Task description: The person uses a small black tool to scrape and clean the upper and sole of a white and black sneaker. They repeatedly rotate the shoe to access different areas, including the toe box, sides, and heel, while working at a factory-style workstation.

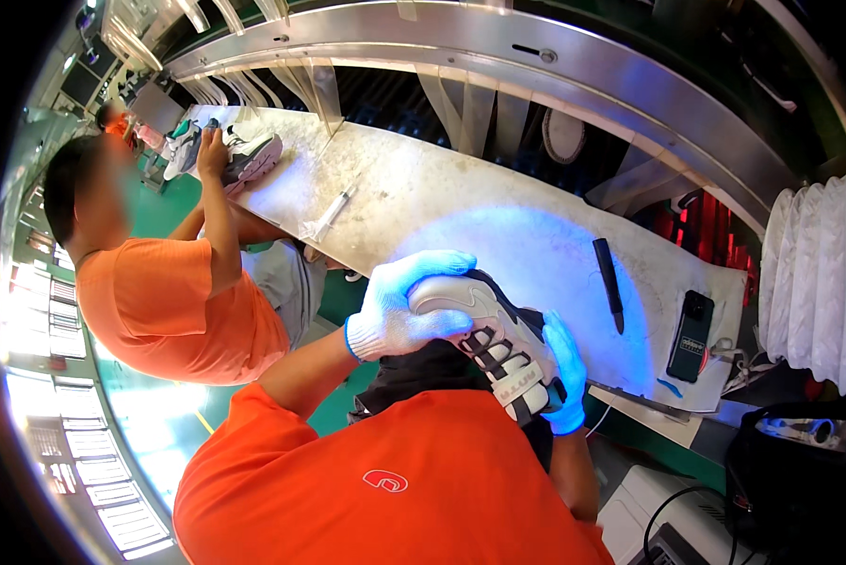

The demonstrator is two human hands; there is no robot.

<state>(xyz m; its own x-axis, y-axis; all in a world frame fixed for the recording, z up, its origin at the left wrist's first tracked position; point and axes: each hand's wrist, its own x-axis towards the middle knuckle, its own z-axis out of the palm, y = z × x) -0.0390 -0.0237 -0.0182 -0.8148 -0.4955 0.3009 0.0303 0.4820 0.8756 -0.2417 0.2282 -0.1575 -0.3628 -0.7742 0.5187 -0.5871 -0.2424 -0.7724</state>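
Note:
A grey and white sneaker (492, 331) with dark trim is held between my two gloved hands, over the near edge of the worktable. My left hand (407, 303), in a white knit glove tinted blue by the light, wraps round the toe end, its thumb along the upper near the laces. At the heel end, my right hand (564, 375), gloved too, presses against the far side and collar, partly hidden by the shoe. The laces and tongue face up toward me. On the lit table beyond lies a black pen-like tool (610, 285).
The long pale worktable (385, 184) runs under a metal conveyor frame (574, 85) with hanging plastic strips. A dark phone (691, 336) lies at its right end; a syringe-like tube (331, 213) lies farther left. A co-worker in orange (173, 301) handles shoes at left. A white ribbed duct (814, 273) stands right.

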